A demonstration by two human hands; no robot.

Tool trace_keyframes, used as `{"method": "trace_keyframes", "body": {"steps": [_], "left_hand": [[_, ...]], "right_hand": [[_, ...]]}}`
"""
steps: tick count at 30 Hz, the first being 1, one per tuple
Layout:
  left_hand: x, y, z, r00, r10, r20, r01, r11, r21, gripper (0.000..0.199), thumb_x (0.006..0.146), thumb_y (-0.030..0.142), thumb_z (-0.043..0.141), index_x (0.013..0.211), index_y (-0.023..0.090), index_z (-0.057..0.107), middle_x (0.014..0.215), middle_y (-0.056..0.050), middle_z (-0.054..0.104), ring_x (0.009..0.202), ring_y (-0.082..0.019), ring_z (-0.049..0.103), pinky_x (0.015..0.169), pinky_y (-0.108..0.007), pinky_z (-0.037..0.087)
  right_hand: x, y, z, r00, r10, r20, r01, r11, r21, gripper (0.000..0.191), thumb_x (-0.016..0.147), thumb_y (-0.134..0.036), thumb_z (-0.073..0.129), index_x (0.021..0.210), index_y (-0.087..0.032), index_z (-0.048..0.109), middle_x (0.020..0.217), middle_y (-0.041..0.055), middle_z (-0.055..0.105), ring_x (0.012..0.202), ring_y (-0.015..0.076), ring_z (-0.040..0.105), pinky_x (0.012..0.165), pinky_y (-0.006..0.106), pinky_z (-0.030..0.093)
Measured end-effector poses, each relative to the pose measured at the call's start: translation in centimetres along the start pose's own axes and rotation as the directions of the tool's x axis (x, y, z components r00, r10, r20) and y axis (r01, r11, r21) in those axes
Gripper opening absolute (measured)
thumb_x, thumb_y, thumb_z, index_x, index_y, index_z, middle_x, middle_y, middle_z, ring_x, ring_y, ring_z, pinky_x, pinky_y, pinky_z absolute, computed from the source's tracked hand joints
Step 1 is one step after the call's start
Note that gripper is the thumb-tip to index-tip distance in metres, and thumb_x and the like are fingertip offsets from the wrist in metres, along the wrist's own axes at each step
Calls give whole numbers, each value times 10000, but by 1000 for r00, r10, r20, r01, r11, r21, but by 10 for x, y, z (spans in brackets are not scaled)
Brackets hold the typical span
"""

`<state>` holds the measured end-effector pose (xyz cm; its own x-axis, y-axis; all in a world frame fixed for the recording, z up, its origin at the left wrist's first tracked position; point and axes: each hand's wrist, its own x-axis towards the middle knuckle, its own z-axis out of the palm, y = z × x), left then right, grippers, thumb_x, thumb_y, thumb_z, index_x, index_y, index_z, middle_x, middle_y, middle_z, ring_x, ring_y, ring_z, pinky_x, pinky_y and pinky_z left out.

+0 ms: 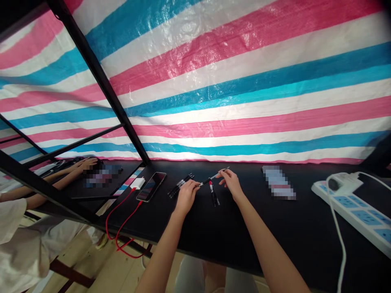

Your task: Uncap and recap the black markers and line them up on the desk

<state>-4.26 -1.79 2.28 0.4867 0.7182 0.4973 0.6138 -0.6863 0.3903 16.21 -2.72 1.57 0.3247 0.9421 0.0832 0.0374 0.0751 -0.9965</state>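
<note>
Above the black desktop, my left hand (187, 197) is closed around the lower end of a slim pen (205, 181) with a dark middle. My right hand (231, 184) pinches the upper end, where a thin, pale refill-like rod (216, 176) runs out of the dark barrel. The pen slants up to the right between both hands. Several black pens (177, 189) lie side by side just left of my left hand, partly covered by it. Below the held pen, a few dark pen pieces with red ends (213, 193) rest between my hands.
A smartphone (151, 187) with a red cable and a white charger (137, 183) lie at left. A blurred packet (279, 182) lies at right, beside a white power strip (360, 215). Beyond a black metal frame (100, 81), another person's hands (87, 163) rest on the desk.
</note>
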Motion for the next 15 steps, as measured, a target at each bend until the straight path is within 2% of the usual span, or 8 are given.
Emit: {"method": "trace_keyframes", "body": {"steps": [3, 5, 7, 11, 15], "left_hand": [[0, 0, 0, 1000, -9, -23, 9, 1000, -25, 191, 863, 212, 402, 938, 195, 578, 906, -30, 575, 859, -141, 541, 787, -266, 422], [0, 0, 1, 999, -16, -38, 15, 999, -40, 191, 864, 213, 401, 935, 195, 578, 902, -29, 577, 852, -140, 542, 784, -266, 424], [0, 0, 0, 998, -24, -50, 21, 999, -47, 189, 861, 214, 406, 933, 197, 580, 895, -27, 581, 843, -139, 545, 778, -263, 427], [0, 1, 0, 997, -35, -62, 32, 998, -56, 188, 857, 212, 411, 927, 204, 585, 894, -23, 589, 844, -137, 549, 771, -260, 428], [1, 2, -1, 996, -58, -64, 54, 996, -71, 184, 857, 215, 414, 933, 204, 582, 917, -22, 590, 845, -133, 548, 770, -256, 425]], "right_hand": [[-5, -5, 5, 979, -94, 183, 117, 986, -118, 300, 756, -408, 470, 874, -172, 612, 818, 41, 661, 487, 105, 547, 414, 197, 357], [-7, -8, 7, 961, -149, 234, 196, 962, -191, 306, 776, -416, 463, 859, -174, 630, 775, 29, 661, 466, 97, 530, 490, 217, 402], [-8, -9, 7, 960, -171, 222, 223, 945, -239, 319, 799, -419, 433, 856, -175, 630, 738, 18, 659, 445, 93, 515, 544, 232, 419], [-6, -5, 3, 970, -169, 173, 216, 929, -300, 338, 821, -416, 389, 881, -186, 629, 728, 8, 656, 446, 98, 510, 548, 233, 412], [-7, -5, 3, 968, -149, 204, 211, 919, -333, 337, 818, -416, 391, 905, -199, 635, 718, -2, 652, 454, 98, 508, 544, 230, 404]]}}
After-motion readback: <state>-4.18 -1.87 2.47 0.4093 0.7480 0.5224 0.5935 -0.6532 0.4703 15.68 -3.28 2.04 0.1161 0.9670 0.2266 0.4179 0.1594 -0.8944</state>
